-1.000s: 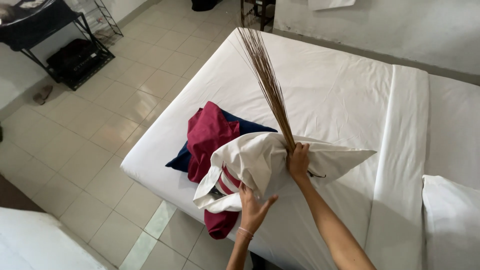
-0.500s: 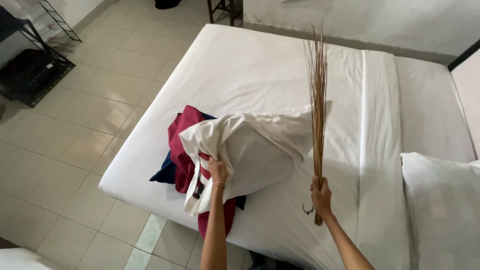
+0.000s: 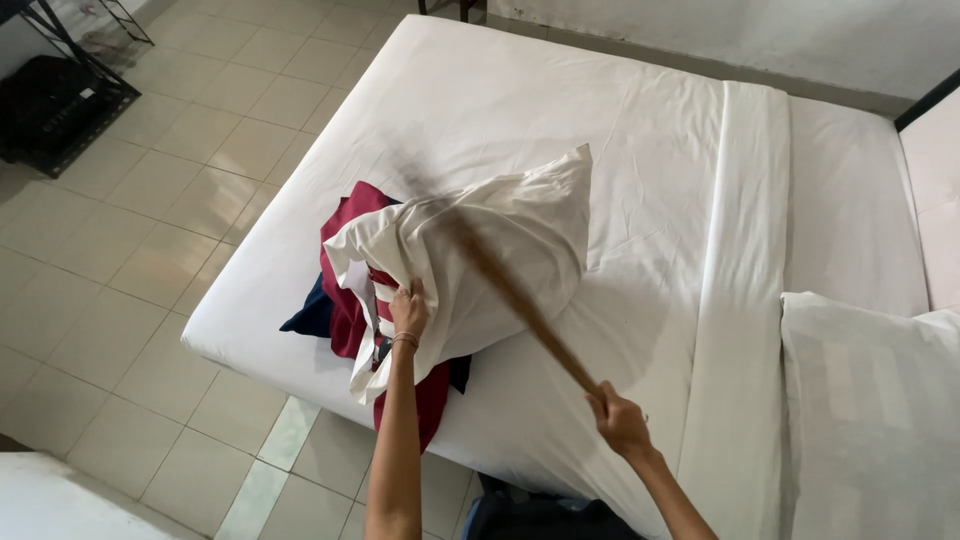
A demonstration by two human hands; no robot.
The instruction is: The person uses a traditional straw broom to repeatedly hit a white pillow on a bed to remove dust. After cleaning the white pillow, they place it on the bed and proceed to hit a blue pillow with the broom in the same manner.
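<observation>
**Broom swung down across the pillow**

Half a second ago the stick broom stood upright beside the pillow; now it slants from the right hand (image 3: 620, 420) up and leftward over the white pillow (image 3: 490, 260), its bristle end a motion-blurred smear near the pillow's upper left. That hand is closed around the stick broom (image 3: 520, 300) at its lower end. The left hand (image 3: 408, 312) is clamped on the pillow's open end, holding it up off the heap below.

Beneath the pillow lies a crumpled maroon cloth (image 3: 350, 290) with a dark blue cloth (image 3: 312, 318) under it, both near the front left corner of the bed (image 3: 520, 100). A white sheet covers the mattress, with a folded band of sheet (image 3: 745, 250) running down it towards the right. Another white pillow (image 3: 870, 410) sits at the right edge of the view.

Pale square tiles make up the floor (image 3: 170, 200). A black metal rack (image 3: 60, 90) stands in the upper left corner, and a light wall (image 3: 760, 30) runs behind the bed.
</observation>
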